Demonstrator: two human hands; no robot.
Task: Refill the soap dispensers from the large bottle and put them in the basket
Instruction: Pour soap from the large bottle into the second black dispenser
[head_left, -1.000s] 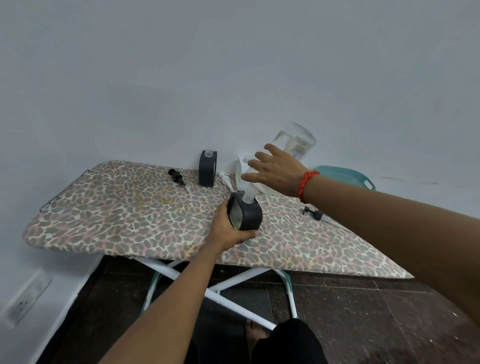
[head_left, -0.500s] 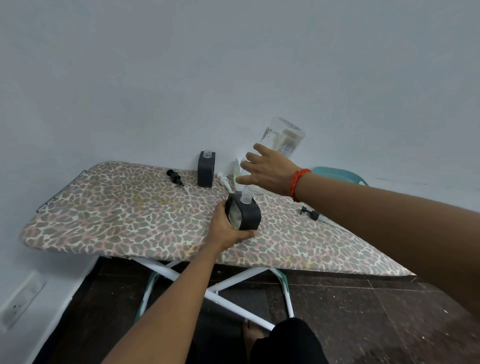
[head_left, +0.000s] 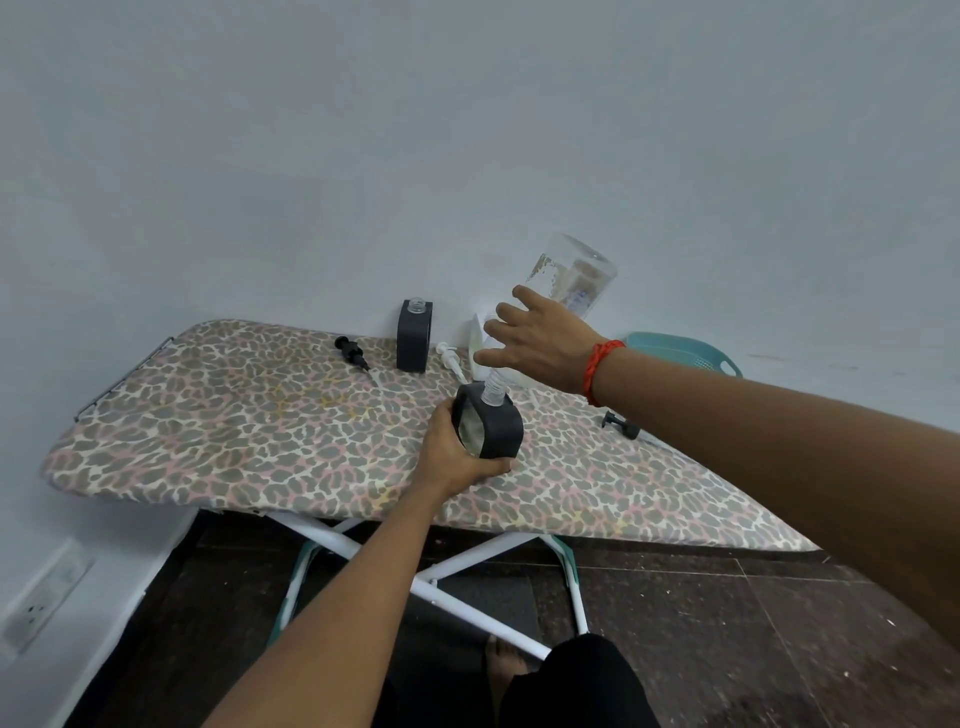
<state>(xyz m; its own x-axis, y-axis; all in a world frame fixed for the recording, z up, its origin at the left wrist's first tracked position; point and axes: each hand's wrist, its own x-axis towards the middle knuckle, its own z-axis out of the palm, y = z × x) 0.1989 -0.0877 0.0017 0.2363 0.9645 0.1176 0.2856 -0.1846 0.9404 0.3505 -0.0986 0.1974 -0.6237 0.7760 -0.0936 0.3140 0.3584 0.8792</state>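
Observation:
My left hand (head_left: 451, 451) grips a dark grey soap dispenser (head_left: 492, 426) standing on the leopard-print ironing board (head_left: 260, 415). My right hand (head_left: 540, 343) holds the large clear bottle (head_left: 571, 278) upside down, its threaded neck set into the dispenser's opening. A second dark dispenser (head_left: 414, 338) stands open-topped at the back by the wall. A black pump (head_left: 351, 352) lies to its left, a white pump (head_left: 450, 357) to its right, and another black pump (head_left: 621, 424) lies under my right forearm. The teal basket (head_left: 691, 351) sits at the back right, partly hidden by my arm.
The board stands against a pale wall on a white folding frame (head_left: 441, 571) over a dark tiled floor. A wall socket (head_left: 36, 605) is low on the left. A bare foot (head_left: 506, 670) shows below the board.
The big bottle has tipped a little more upright over the dispenser. The left hand and dispenser have stayed put.

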